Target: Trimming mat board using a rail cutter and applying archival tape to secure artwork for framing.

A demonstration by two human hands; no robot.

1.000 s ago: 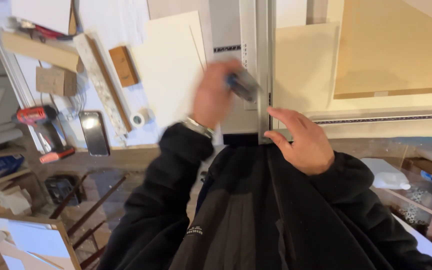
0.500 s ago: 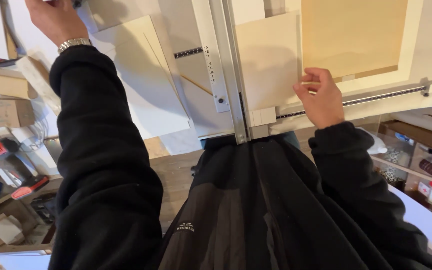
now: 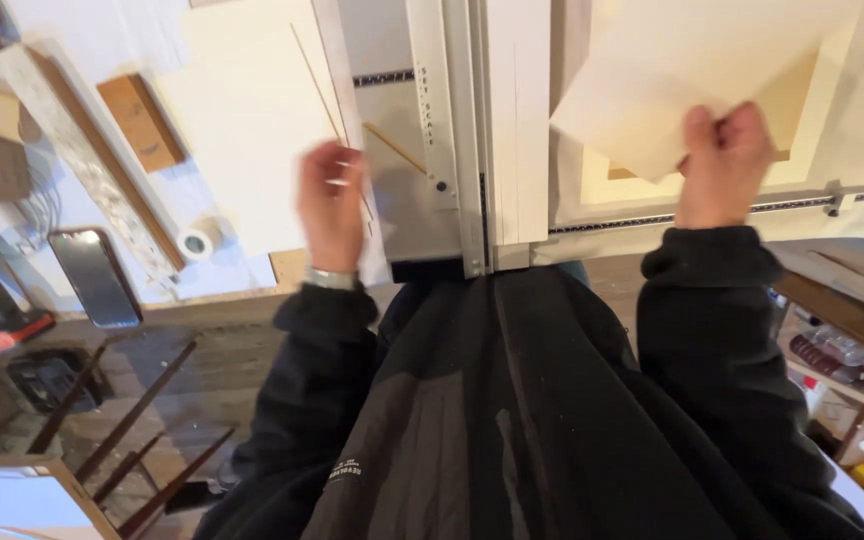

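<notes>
Currently: positioning a board at the mat cutter, pre-cut.
Right hand (image 3: 722,165) pinches the cream board (image 3: 692,70) just right of the cutter rail (image 3: 472,130). Left hand (image 3: 332,205), blurred, hovers left of the rail, fingers probably loosely together, holding nothing. Next call: seat the board flat, square to the rail.

A pale workbench (image 3: 242,285) is seen from above, its wooden front edge lit evenly. Below it, a floor of worn wooden boards (image 3: 202,370) is shown, crossed by the dark legs of a stool (image 3: 122,440). At the right, open wooden shelves (image 3: 842,370) are stocked with small packets, and a cardboard box (image 3: 12,495) is set at the lower left
</notes>
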